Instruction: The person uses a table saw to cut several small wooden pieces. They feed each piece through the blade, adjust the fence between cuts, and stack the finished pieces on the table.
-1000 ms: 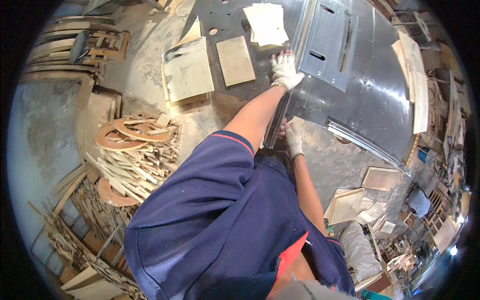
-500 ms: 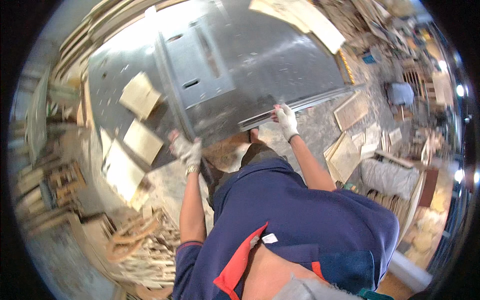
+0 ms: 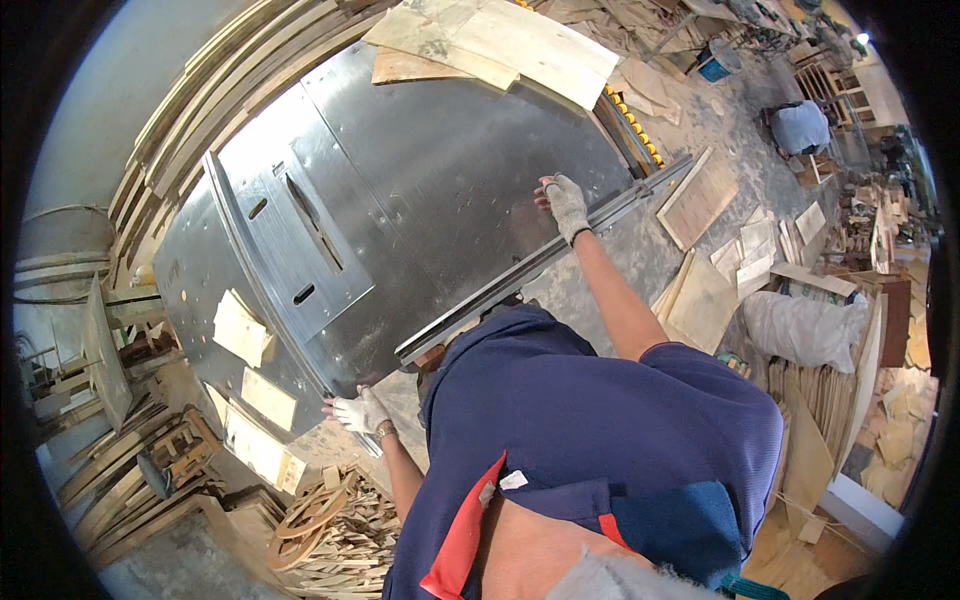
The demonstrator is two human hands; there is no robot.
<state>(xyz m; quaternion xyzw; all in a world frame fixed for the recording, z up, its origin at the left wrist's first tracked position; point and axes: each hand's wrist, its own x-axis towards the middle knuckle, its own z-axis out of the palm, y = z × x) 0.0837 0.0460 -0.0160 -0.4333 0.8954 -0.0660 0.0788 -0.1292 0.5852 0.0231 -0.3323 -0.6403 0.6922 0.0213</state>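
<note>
In front of me is a dark metal saw table (image 3: 450, 160) with a lighter slotted plate (image 3: 290, 240) let into its top. Along the plate's left side runs a long metal fence (image 3: 245, 255). My left hand (image 3: 362, 411), in a white glove with bare fingertips, is at the fence's near end, its fingers stretched to the left. Whether it presses on the fence is hard to tell. My right hand (image 3: 564, 207), gloved alike, is over the table's right part, just beyond the front rail (image 3: 520, 278). Its fingers are apart and slightly bent, holding nothing.
Thin wood panels (image 3: 500, 45) lie on the table's far edge. Smaller boards (image 3: 268, 398) lie at its left side. Scrap strips (image 3: 350, 535) are heaped on the floor near my left arm. On the right are leaning boards (image 3: 700, 305), a white sack (image 3: 805, 330) and a blue-covered stool-like thing (image 3: 800, 128).
My view has turned, and the table appears shifted left. My right hand has gone from the front rail to over the table top. My left hand stays by the fence's near end.
</note>
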